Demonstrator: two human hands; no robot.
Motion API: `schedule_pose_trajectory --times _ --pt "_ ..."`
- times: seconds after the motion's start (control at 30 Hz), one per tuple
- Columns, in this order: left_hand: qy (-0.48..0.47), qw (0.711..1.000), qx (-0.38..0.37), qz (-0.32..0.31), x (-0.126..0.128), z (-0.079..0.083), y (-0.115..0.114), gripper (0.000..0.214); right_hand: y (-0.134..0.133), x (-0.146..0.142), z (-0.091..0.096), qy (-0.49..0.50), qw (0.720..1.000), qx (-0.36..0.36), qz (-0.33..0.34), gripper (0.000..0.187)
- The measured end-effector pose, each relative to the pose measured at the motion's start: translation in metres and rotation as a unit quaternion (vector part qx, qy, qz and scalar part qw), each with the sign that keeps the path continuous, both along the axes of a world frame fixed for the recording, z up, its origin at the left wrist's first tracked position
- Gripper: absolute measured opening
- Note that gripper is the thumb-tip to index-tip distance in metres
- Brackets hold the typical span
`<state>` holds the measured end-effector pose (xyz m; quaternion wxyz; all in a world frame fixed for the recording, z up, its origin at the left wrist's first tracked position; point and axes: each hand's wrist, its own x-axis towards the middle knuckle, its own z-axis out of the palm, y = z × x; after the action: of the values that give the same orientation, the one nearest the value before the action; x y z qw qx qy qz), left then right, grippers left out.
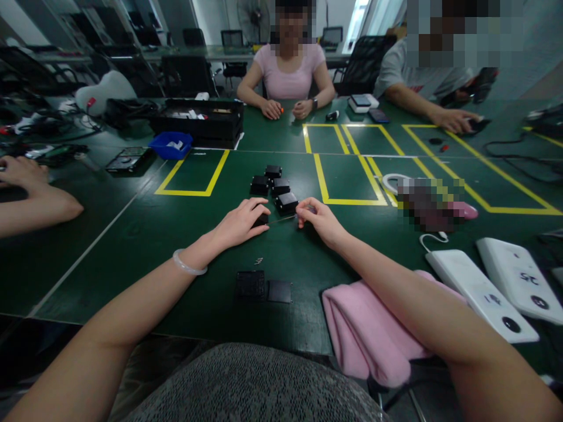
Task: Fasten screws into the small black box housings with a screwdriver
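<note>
My left hand [240, 225] is closed around a small black box [261, 220] on the green table, its fingers hiding most of it. Between the fingertips of my right hand [320, 221] is a screwdriver, its thin shaft [282, 220] pointing left at the box; whether the tip touches cannot be made out. Just beyond my hands sit several similar black boxes, the nearest box [287, 201] close to my right fingers. Nearer to me lie a few tiny screws [258, 261], an open black case half [250, 285] and a flat black cover [280, 291].
A pink cloth [369, 328] lies under my right forearm, beside white power banks [479, 293]. A blue tray [170, 145] and a black bin [197, 123] stand at the back left. Other people sit across the table, and another person's arm [39, 202] rests at left.
</note>
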<state>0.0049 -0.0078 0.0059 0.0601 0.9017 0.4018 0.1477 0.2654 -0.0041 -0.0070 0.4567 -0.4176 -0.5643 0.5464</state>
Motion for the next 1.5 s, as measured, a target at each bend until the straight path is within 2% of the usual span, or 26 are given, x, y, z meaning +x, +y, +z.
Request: schedule_pose_trajectory --times 0.8,1.5 --pt "-0.001 1.000 0.011 -0.004 0.0004 -0.0011 -0.0014 0.031 -0.0017 0.0010 0.0033 -0.048 0.999 0.015 0.011 0.040" --pt "0.010 1.000 0.008 0.004 0.0022 0.0007 -0.0022 0.032 -0.0026 0.0012 0.0047 -0.030 0.999 0.006 0.008 0.031"
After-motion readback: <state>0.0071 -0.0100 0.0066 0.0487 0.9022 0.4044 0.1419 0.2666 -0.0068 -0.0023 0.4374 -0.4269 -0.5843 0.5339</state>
